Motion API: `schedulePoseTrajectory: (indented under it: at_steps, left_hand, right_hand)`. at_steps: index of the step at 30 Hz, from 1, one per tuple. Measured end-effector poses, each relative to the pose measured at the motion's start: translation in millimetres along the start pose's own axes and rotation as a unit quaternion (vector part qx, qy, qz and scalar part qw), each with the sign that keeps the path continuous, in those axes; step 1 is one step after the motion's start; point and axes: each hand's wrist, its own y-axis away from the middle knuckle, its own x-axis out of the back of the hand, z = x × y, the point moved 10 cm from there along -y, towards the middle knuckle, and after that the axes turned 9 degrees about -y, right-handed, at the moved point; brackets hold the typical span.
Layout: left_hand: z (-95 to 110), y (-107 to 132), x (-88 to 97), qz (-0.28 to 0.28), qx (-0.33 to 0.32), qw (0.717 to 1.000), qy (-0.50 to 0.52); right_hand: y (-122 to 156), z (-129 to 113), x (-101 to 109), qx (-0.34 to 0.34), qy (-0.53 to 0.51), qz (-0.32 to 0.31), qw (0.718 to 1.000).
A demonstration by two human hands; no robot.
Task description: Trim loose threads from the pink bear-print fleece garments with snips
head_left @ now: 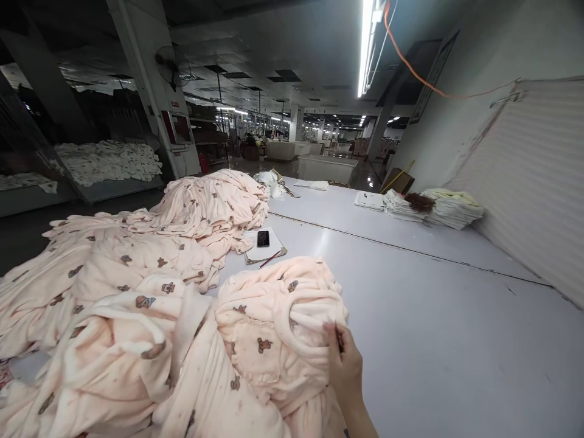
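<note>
A pale pink plush garment (pixel 260 322) with small brown bear prints lies bunched on the white table. Its round neckline, edged with a band, faces up, and a square pocket with a bear shows on the front. My right hand (pixel 345 362) is at the right edge of this neckline, its fingers closed in a pinch on the fabric. My left hand does not appear. Close on the left, another loose pink garment (pixel 123 347) of the same print lies in folds and overlaps the nearer part.
A large heap of pink garments (pixel 210 201) covers the table's left side. Behind the garment lie a phone (pixel 263 238) on a paper pad (pixel 274 248) and a pen (pixel 270 260). Folded white stacks (pixel 451 210) stand at the far right, by a wall (pixel 538 176).
</note>
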Motion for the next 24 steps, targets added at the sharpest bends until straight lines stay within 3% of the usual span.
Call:
schedulePoseTrajectory:
  at_steps: [3, 7, 9, 12, 15, 16, 18, 21, 24]
  left_hand:
    - [13.2, -4.9, 6.6, -0.026, -0.032, 0.999, -0.011]
    - [40.9, -21.9, 19.6, -0.016, -0.085, 0.996, -0.021]
    - [57.4, -32.3, 29.6, 0.003, -0.111, 0.993, -0.026]
    - [86.2, -54.9, 53.0, 0.034, -0.144, 0.988, -0.034]
    - [116.4, -92.1, 103.4, 0.140, -0.160, 0.976, -0.050]
    - [125.3, -101.3, 132.3, 0.242, -0.159, 0.955, -0.068]
    - [139.4, -127.2, 157.2, 0.298, -0.166, 0.936, -0.083]
    - [143.3, -153.7, 162.9, 0.318, -0.166, 0.930, -0.086]
    - [135.0, -146.9, 151.2, 0.342, -0.168, 0.922, -0.069]
  right_hand:
    - [-7.6, -7.6, 16.2, 0.001, -0.010, 0.083, 0.997]
    - [-24.4, 8.3, 34.9, -0.040, -0.029, 0.149, 0.988]
    - [-31.7, 19.8, 38.8, -0.067, -0.051, 0.144, 0.986]
    - [-35.0, 27.3, 28.3, -0.092, -0.097, 0.077, 0.988]
    - [-25.5, 24.8, 12.9, -0.103, -0.141, 0.025, 0.984]
    - [-21.2, 23.4, 9.2, -0.103, -0.153, 0.018, 0.983]
    - [-12.7, 22.9, 3.1, -0.106, -0.167, 0.004, 0.980]
    - [-3.5, 27.5, -0.9, -0.113, -0.155, -0.011, 0.981]
    - [-0.8, 25.6, 10.4, -0.079, -0.099, 0.037, 0.991]
